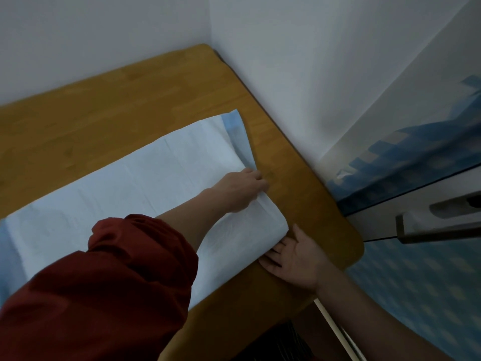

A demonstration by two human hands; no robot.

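Observation:
A pale blue and white sheet (125,194) lies spread across a wooden table (130,105), its right end turned over into a soft fold with a darker blue border at the far corner. My left hand (240,188), on a red-sleeved arm, reaches across the sheet and pinches its right edge near the fold. My right hand (294,256) lies palm up on the table at the near end of the fold. Its straight fingers are slid under the sheet's rolled edge.
The table stands in a corner between two white walls (286,61). To the right are a blue patterned fabric (416,277) and a grey handle-like bar (442,225). A dark object (276,342) shows below the table's near edge.

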